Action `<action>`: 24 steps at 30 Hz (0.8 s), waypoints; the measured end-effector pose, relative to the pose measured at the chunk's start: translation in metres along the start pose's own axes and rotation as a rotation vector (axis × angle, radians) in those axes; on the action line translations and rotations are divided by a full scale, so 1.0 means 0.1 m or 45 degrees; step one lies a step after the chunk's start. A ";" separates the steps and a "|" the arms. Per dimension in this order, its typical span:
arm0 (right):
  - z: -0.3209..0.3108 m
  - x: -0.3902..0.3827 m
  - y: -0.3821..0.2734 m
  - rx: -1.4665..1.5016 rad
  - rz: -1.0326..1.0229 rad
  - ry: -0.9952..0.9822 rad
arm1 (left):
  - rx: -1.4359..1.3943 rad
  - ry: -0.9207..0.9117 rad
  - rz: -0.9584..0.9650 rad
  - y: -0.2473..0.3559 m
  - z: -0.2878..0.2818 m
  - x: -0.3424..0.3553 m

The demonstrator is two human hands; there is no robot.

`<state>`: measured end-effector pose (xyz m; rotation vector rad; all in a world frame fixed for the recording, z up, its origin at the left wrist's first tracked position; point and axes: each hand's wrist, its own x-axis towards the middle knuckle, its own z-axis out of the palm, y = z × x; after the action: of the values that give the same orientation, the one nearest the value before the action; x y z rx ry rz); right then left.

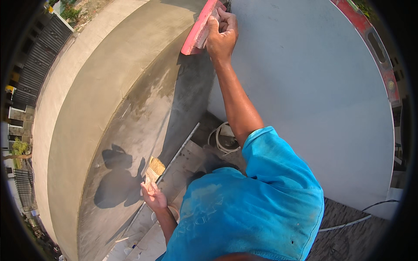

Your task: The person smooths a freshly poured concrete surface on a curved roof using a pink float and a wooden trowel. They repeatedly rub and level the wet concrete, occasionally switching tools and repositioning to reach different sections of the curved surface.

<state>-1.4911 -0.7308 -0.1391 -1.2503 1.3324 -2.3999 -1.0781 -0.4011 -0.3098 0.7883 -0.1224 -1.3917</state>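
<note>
My right hand [223, 41] is raised at the top middle. Its fingers are wrapped around the handle of a pink-red plastering float [193, 38]. The float lies against the grey plastered wall [100, 82] near its corner with a smooth pale panel [300, 100]. Lower down, my left hand [154, 198] grips a wide brush [155, 168] by its handle, the pale yellowish bristles pointing up. The brush is held in front of the wall's shaded inner face [130, 126], which has damp darker patches. I cannot tell whether the bristles touch anything.
A red spirit level [378, 48] rests along the panel's far right edge. Below my arms are a thin metal bar [178, 152] and a coiled white hose [217, 139]. A cable [348, 224] crosses the dark roof tiles [348, 243] at lower right.
</note>
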 end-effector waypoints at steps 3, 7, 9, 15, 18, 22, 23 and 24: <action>0.09 -1.13 -0.33 -0.096 -0.242 -0.229 | 0.075 0.142 0.068 0.01 -0.05 0.02; -0.17 -1.69 -0.31 -0.123 -0.324 -0.453 | 0.097 0.316 0.080 0.09 0.06 -0.02; -0.22 -1.11 -0.20 -0.083 -0.205 -0.154 | 0.065 0.217 0.084 0.15 0.11 -0.02; 0.21 -0.54 -0.37 -0.188 -0.086 0.099 | 0.090 0.292 0.103 0.26 -0.03 -0.07; 0.42 -1.76 -0.72 -0.062 -0.483 -0.273 | 0.086 0.288 0.077 0.23 0.04 -0.15; 0.26 -1.49 -0.46 -0.242 -0.604 -0.285 | 0.083 0.313 0.088 0.28 -0.19 -0.13; 0.19 -1.05 -0.41 -0.308 -0.399 -0.130 | 0.069 0.361 0.101 0.29 -0.08 -0.20; 0.06 -0.50 -0.13 -0.348 -0.588 0.065 | 0.072 0.398 0.101 0.30 0.00 -0.22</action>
<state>-1.4503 -0.7035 -0.1577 -1.7473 1.5744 -2.6179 -1.0578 -0.3821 -0.2852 1.0274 0.0505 -1.1796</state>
